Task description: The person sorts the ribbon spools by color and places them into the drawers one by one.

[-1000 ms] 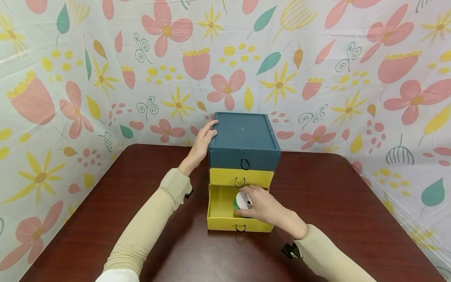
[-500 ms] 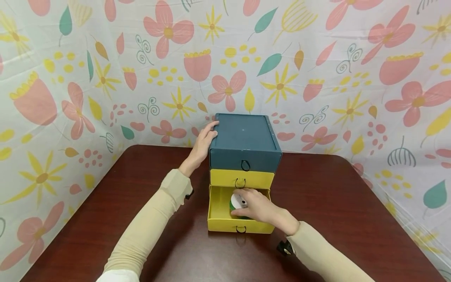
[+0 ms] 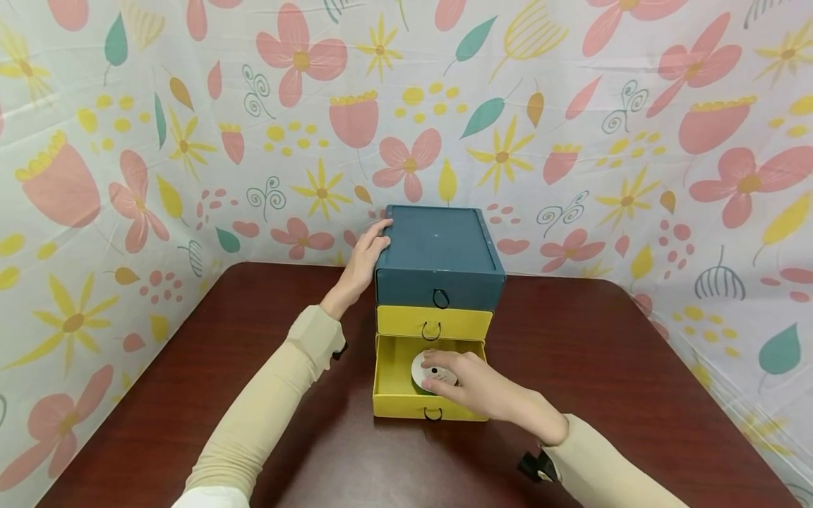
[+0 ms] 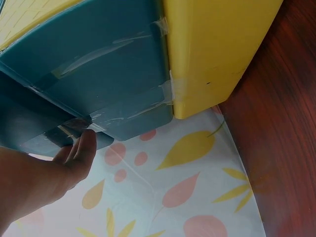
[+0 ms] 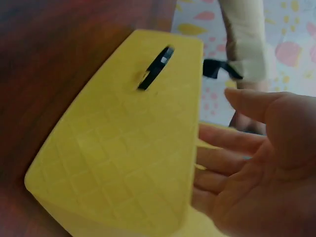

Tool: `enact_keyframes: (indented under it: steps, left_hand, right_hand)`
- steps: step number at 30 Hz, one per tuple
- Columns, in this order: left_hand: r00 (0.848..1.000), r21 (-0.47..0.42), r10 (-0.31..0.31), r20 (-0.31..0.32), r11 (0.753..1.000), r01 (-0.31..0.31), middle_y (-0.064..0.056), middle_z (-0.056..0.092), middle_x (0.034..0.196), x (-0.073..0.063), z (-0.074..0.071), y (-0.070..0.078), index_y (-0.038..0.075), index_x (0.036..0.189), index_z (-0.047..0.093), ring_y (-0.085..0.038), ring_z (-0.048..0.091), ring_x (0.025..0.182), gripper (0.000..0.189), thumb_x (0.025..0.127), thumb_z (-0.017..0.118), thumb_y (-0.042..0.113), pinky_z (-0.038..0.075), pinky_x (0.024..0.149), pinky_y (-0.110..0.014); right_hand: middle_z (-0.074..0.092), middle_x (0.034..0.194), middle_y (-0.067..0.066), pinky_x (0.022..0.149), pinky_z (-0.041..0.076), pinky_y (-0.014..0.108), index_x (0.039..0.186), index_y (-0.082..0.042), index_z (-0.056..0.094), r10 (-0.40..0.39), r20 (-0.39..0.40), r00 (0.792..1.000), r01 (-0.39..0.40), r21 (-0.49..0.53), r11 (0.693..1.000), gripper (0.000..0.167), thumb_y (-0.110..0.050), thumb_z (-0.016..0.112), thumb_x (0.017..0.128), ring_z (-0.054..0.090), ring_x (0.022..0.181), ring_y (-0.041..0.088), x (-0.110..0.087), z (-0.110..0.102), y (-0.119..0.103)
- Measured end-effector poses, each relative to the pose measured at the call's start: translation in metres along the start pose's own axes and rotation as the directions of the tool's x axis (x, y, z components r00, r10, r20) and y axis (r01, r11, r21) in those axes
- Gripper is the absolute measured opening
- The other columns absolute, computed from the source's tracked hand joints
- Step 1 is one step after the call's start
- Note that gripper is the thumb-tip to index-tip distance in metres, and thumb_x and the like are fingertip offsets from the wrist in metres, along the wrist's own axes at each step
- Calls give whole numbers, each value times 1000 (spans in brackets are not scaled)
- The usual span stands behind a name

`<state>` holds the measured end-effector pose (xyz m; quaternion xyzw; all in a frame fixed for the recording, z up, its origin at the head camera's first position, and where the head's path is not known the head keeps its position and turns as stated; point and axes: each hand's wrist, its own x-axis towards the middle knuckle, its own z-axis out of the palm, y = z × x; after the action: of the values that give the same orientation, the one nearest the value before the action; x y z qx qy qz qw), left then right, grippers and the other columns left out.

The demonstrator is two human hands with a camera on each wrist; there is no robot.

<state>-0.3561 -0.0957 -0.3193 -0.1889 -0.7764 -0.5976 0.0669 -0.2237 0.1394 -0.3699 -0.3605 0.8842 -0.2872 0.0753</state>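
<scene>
A small drawer cabinet [image 3: 438,240] stands on the table, with a dark blue top and yellow drawers below. My left hand [image 3: 357,274] rests against its upper left side; the left wrist view shows the fingertips [image 4: 88,140] on the blue part. The bottom yellow drawer [image 3: 396,406] is pulled out. Inside it lies a round, white-faced spool [image 3: 419,368] with a green edge and a small centre hole. Over the spool's right part is my right hand [image 3: 489,386], its fingers spread and loose. In the right wrist view these fingers [image 5: 229,136] reach behind the yellow drawer front [image 5: 113,133].
Above the pulled-out drawer, another yellow drawer [image 3: 396,321] is closed. Black loop pulls [image 3: 433,415] hang on the drawer fronts. The dark red-brown table [image 3: 571,339] extends to both sides. A flowered cloth [image 3: 552,106] hangs behind it.
My right hand has moved the spool left and down into the drawer, loosened its fingers, and drawn back slightly to the right. My left hand has stayed in place.
</scene>
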Motion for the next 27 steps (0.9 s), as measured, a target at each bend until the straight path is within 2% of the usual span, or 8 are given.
enact_keyframes:
  steps: [7, 11, 13, 15, 17, 22, 24, 27]
  left_hand:
    - [999, -20, -31, 17, 999, 31, -5, 25, 158, -2, -2, 6, 23, 151, 33, -28, 28, 138, 49, 103, 34, 32, 24, 114, -51]
    - [999, -21, -38, 24, 999, 38, -11, 25, 157, -10, -2, 23, 16, 152, 31, -30, 29, 137, 50, 103, 33, 25, 24, 114, -51]
    - [999, -10, -36, 22, 999, 36, -12, 25, 157, -14, -2, 32, 14, 152, 31, -31, 29, 137, 50, 103, 33, 24, 25, 114, -51]
    - [999, -5, -34, 20, 999, 34, -13, 24, 157, -17, -2, 36, 13, 152, 31, -31, 29, 137, 50, 103, 33, 23, 25, 114, -51]
    - [999, -1, -32, 22, 999, 32, -12, 23, 158, -19, -2, 38, 13, 152, 31, -32, 28, 138, 50, 104, 33, 24, 25, 114, -51]
    - [999, -3, -28, 37, 1000, 28, -12, 22, 158, -21, -2, 37, 13, 153, 30, -32, 27, 139, 50, 104, 33, 24, 24, 115, -52]
    - [999, -6, -26, 39, 1000, 26, -12, 22, 159, -20, -2, 35, 13, 153, 29, -32, 27, 139, 50, 104, 33, 25, 24, 115, -52]
    - [999, -4, -24, 39, 1000, 24, -11, 22, 159, -19, -2, 36, 12, 152, 30, -32, 27, 140, 50, 104, 33, 25, 24, 114, -53]
  right_hand:
    - [73, 102, 3, 84, 53, 29, 107, -12, 70, -277, -157, 948, 295, 107, 950, 18, -22, 61, 95, 66, 95, 11, -19, 13, -15]
    - [73, 93, 3, 79, 52, 24, 102, -16, 71, -276, -95, 957, 291, 294, 910, 13, -19, 61, 95, 63, 87, 3, -27, 25, -19]
    - [72, 91, 11, 76, 54, 27, 103, -11, 70, -267, -18, 964, 247, 441, 863, 15, -16, 58, 97, 65, 82, 9, -29, 31, -18]
    - [70, 94, 22, 74, 57, 30, 106, -1, 67, -252, 82, 964, 154, 602, 784, 20, -14, 53, 99, 66, 79, 15, -31, 37, -16]
    - [69, 94, 24, 69, 58, 32, 108, 7, 63, -223, 197, 955, 1, 747, 665, 25, -13, 50, 100, 66, 75, 19, -33, 43, -13]
    - [69, 90, 1, 59, 53, 24, 106, -2, 61, -93, 455, 886, -395, 844, 362, 29, -22, 42, 103, 62, 72, 9, -38, 58, -5]
    - [67, 85, -4, 57, 51, 22, 103, -9, 61, -50, 508, 860, -475, 832, 286, 29, -28, 40, 103, 61, 69, 7, -40, 63, -3]
    - [64, 80, -7, 58, 51, 21, 101, -13, 60, 0, 541, 841, -528, 820, 222, 33, -38, 38, 102, 60, 66, 5, -41, 67, -1]
